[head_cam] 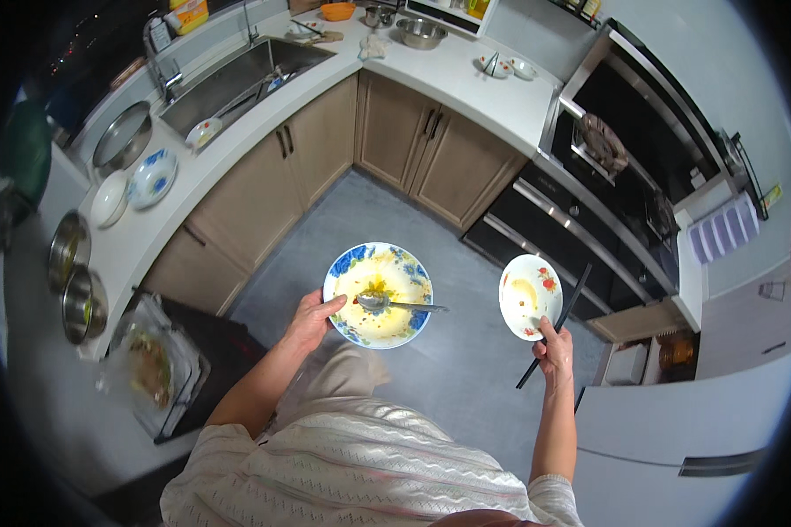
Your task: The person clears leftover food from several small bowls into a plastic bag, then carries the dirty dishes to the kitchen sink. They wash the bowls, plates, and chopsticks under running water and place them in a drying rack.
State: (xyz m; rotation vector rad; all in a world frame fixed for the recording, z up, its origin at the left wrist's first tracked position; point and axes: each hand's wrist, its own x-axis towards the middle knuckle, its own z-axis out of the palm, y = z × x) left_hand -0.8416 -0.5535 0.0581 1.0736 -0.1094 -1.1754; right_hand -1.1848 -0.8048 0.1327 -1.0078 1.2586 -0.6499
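Note:
My left hand (312, 321) grips the rim of a blue-flowered ceramic bowl (378, 332), its thumb inside the edge. Oily yellow residue coats the bowl, and a metal spoon (375, 302) rests in it with the handle over the right rim. Out to the right, my right hand (555, 350) is closed on a smaller white dish (530, 296) with red flowers and food residue. The same hand holds black chopsticks (572, 300), which lie slanted beside and below the dish. Both dishes are above the grey floor.
Ahead left is a steel sink (244, 79) with a flowered bowl (204, 132) inside. A steel basin (124, 135) and bowls (153, 178) line the left counter. An open bin (165, 375) with a plastic liner stands at lower left. A cooktop (633, 178) is at right; white counter (461, 85) runs between.

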